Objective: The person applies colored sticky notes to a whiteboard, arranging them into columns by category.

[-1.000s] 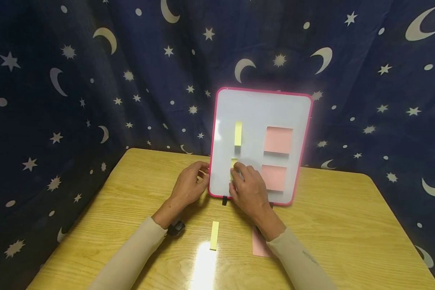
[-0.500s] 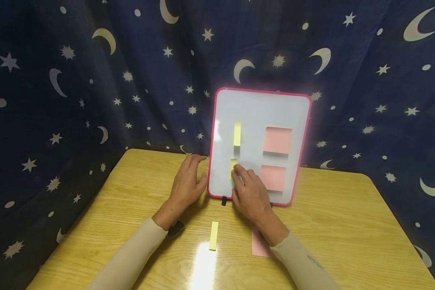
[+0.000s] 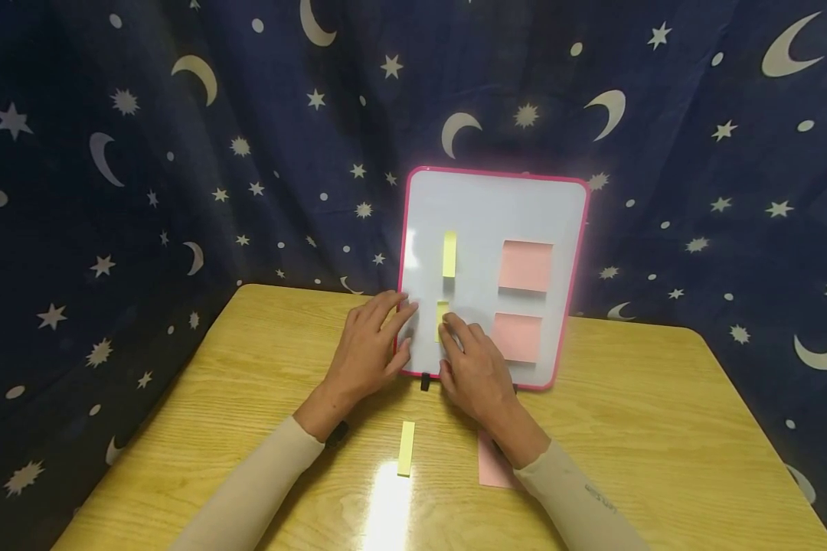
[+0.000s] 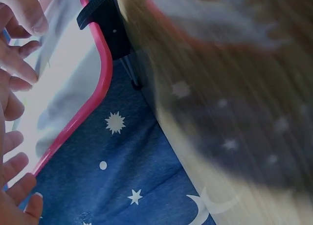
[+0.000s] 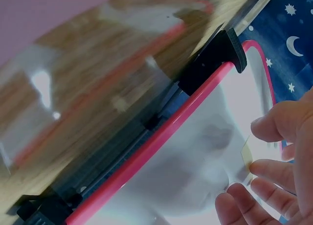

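A whiteboard (image 3: 503, 203) with a pink frame leans upright on a black stand (image 5: 208, 61). Two yellow sticky notes in narrow strips are on its left half: an upper one (image 3: 449, 255) and a lower one (image 3: 442, 310). My right hand (image 3: 478, 371) presses its fingertips on the lower strip, covering part of it. In the right wrist view, a finger touches that yellow strip (image 5: 246, 156). At the board's left edge is my left hand (image 3: 368, 348), fingers extended over the frame and holding nothing. Two pink square sticky notes, an upper (image 3: 526, 265) and a lower (image 3: 517, 337), are stuck on the right half.
On the wooden table (image 3: 661, 428) lie a yellow strip (image 3: 406, 449) and, partly under my right forearm, a pink note (image 3: 494, 465). A dark blue curtain (image 3: 282, 130) with moons and stars hangs behind and to the left.
My left hand has straightened its fingers and moved right, onto the board's left edge. The right hand stays at the lower yellow strip, barely shifting.
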Tool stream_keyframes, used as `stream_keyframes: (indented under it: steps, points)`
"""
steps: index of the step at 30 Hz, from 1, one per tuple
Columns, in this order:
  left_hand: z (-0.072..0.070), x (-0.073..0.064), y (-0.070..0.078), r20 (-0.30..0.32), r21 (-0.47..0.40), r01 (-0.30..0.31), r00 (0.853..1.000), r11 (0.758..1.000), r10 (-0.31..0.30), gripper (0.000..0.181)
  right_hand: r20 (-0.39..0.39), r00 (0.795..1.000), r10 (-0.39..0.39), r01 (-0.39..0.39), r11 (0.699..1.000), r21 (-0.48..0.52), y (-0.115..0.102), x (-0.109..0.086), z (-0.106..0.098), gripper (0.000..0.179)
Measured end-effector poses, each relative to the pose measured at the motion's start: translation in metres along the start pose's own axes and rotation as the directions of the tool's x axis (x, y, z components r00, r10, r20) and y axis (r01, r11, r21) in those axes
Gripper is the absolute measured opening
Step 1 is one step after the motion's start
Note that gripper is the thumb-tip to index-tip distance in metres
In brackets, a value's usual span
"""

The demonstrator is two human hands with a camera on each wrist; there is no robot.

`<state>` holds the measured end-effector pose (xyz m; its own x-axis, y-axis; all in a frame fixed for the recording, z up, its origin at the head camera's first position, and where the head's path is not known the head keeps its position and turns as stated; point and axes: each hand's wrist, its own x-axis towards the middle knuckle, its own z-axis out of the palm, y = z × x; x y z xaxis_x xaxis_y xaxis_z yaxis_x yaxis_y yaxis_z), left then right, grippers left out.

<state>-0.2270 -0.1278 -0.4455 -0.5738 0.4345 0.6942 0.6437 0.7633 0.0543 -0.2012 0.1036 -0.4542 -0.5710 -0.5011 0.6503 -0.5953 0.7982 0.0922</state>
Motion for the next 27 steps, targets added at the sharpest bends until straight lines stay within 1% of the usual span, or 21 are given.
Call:
stream_keyframes:
  steps: [8, 10, 17, 27]
  points:
    - [0.006, 0.006, 0.008, 0.033, 0.065, -0.075, 0.997, 0.995, 0.073, 0.055, -0.011, 1.000, 0.006, -0.006, 1.000, 0.014, 0.000, -0.001, 0.001, 0.054]
    - [0.008, 0.007, 0.010, 0.029, 0.075, -0.088, 0.996, 0.993, 0.086, 0.054, -0.007, 1.000, 0.005, -0.005, 1.000, 0.012, 0.000, -0.001, 0.001, 0.054]
    - [0.014, 0.013, 0.014, 0.030, 0.110, -0.096, 0.995, 0.989, 0.093, 0.051, 0.009, 1.000, -0.003, 0.003, 1.000, -0.007, 0.000, 0.000, 0.001, 0.057]
    - [0.020, 0.018, 0.017, 0.064, 0.170, -0.100, 0.994, 0.980, 0.090, 0.056, 0.028, 1.000, 0.009, -0.008, 1.000, -0.004, -0.001, -0.001, 0.000, 0.056]
